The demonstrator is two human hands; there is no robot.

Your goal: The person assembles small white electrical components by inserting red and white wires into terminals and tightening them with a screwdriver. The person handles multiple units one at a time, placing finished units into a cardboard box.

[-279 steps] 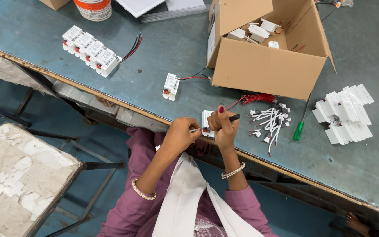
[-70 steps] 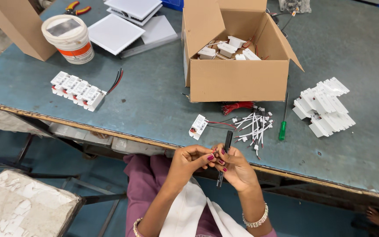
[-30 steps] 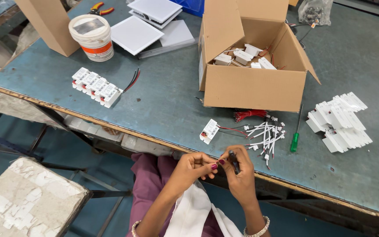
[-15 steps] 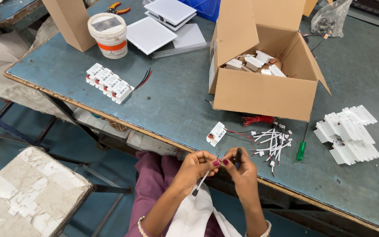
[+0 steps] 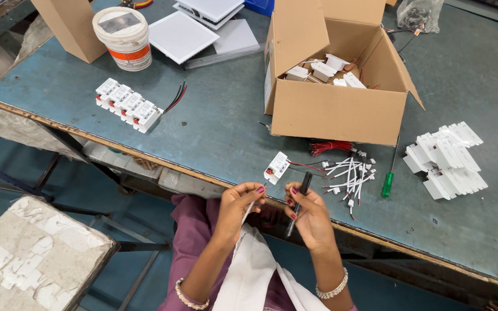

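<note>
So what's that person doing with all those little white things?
A person sits at a blue worktable. The right hand holds a black pen-like tool, and the left hand pinches a thin white wire. On the table just ahead lie a small white module with red wires, a bunch of white wires, and a green screwdriver. An open cardboard box holds more white parts.

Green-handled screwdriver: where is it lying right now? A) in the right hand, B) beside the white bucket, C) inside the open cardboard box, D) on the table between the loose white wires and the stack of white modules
D: the green-handled screwdriver lies on the table, right of the loose white wires and left of the stack of white modules.
</note>
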